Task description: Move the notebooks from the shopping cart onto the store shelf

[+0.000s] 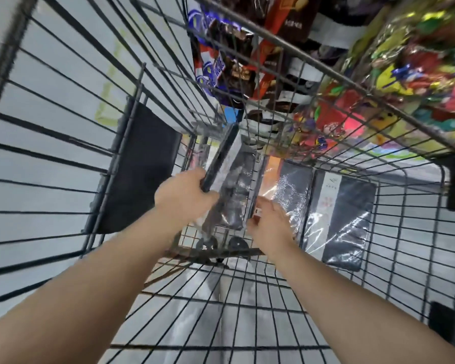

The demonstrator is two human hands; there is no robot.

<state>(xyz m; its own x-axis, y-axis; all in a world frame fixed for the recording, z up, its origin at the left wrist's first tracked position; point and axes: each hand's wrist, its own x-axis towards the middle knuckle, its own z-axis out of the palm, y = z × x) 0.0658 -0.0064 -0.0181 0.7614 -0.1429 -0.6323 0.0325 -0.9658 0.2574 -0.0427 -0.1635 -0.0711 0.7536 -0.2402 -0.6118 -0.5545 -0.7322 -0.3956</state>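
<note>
Notebooks shrink-wrapped on cart floor; left hand gripping dark notebook on edge, right hand open over orange-banded notebook.

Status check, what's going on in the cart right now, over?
Left hand grips raised dark notebook. Right hand touches orange-banded notebook on cart floor. White-banded notebook lies beside it. Cart wall stands before snack bags.

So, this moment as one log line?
left hand: grips raised notebook | right hand: open, at wrapped notebook | third notebook: lying flat
</note>
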